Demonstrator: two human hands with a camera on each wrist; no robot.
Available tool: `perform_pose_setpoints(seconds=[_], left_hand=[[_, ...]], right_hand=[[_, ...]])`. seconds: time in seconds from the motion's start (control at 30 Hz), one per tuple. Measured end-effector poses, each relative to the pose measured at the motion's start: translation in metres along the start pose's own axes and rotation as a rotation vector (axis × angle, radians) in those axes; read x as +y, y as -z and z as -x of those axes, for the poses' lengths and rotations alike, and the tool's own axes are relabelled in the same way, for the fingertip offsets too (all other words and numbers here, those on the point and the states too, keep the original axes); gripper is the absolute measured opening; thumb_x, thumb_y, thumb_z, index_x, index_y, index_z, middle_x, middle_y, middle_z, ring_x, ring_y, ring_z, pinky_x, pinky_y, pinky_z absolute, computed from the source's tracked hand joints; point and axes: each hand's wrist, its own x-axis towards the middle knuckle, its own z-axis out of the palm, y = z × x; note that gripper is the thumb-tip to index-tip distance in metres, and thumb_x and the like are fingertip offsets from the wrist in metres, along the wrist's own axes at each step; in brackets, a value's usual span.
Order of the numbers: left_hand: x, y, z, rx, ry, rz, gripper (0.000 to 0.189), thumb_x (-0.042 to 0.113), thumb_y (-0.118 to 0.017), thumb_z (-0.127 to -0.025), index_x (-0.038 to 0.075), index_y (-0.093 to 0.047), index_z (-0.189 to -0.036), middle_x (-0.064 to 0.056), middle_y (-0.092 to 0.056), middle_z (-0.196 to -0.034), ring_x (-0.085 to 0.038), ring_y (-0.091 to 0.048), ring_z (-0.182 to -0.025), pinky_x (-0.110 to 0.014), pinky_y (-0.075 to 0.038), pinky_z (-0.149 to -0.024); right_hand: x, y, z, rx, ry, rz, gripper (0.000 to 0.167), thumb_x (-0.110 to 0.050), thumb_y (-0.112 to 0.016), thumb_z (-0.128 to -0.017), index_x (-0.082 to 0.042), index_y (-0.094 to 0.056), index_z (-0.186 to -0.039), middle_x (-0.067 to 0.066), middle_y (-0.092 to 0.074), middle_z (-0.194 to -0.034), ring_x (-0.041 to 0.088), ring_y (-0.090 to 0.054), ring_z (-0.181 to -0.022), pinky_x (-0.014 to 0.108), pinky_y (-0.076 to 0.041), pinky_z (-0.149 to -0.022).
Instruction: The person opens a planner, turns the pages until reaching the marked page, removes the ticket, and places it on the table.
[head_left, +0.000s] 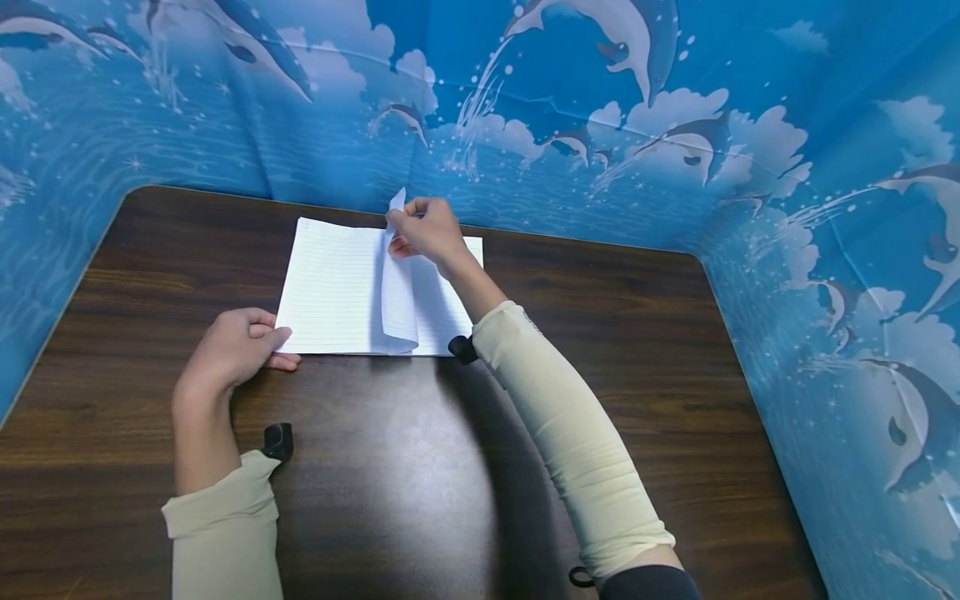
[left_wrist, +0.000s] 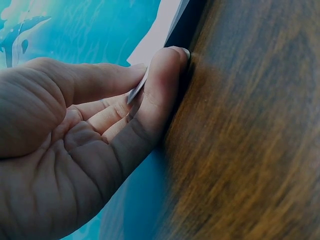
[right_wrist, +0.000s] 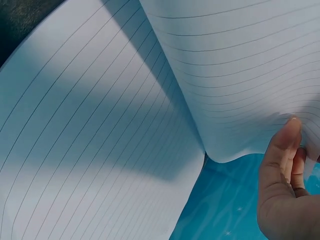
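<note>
An open lined notebook [head_left: 333,287] lies on the table, its pages blank apart from the ruled lines. My right hand [head_left: 429,229] pinches the top of one raised page [head_left: 397,300], which stands curled up near the middle of the notebook. In the right wrist view the same page [right_wrist: 235,65] bends upward, with the thumb and fingers of the right hand [right_wrist: 285,185] at its edge. My left hand [head_left: 238,346] grips the notebook's lower left corner. The left wrist view shows the thumb and forefinger of the left hand [left_wrist: 100,120] pinching that corner.
The dark wood-grain table [head_left: 360,500] extends around the notebook. A blue curtain [head_left: 480,125] printed with dolphins and waves hangs along the table's back and sides. Small black devices sit at both wrists, the left one [head_left: 278,442] beside a pale sleeve [head_left: 225,525].
</note>
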Motion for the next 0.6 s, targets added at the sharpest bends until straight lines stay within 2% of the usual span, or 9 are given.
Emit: perform_pose_setpoints(seconds=[0.17, 0.43, 0.6], left_hand=[[0.001, 0.0, 0.001, 0.004, -0.003, -0.005, 0.054, 0.018, -0.051, -0.114, -0.017, -0.036, -0.154, 0.001, -0.081, -0.086, -0.009, -0.079, -0.076, -0.07, -0.03, -0.117], [0.002, 0.001, 0.003, -0.01, -0.018, 0.003, 0.054, 0.016, -0.049, -0.114, -0.019, -0.035, -0.153, 0.0, -0.082, -0.088, -0.006, -0.079, -0.075, -0.069, -0.03, -0.119], [0.001, 0.001, 0.003, -0.014, -0.01, 0.009, 0.054, 0.016, -0.049, -0.115, -0.019, -0.034, -0.153, -0.001, -0.082, -0.09, -0.007, -0.079, -0.075, -0.067, -0.033, -0.119]], right_hand=[[-0.001, -0.006, -0.001, -0.015, -0.008, -0.012, 0.017, -0.014, -0.064, -0.107, -0.004, -0.061, -0.093, 0.01, -0.068, -0.075, 0.013, -0.069, -0.058, 0.038, -0.066, -0.074], [-0.001, -0.02, 0.0, -0.092, -0.031, -0.028, 0.024, -0.016, -0.064, -0.109, -0.005, -0.057, -0.088, 0.011, -0.071, -0.079, 0.015, -0.071, -0.063, 0.042, -0.066, -0.082], [-0.003, -0.028, -0.001, -0.142, -0.049, 0.006, 0.026, -0.017, -0.063, -0.11, -0.006, -0.056, -0.088, 0.009, -0.071, -0.082, 0.014, -0.071, -0.064, 0.04, -0.066, -0.083]])
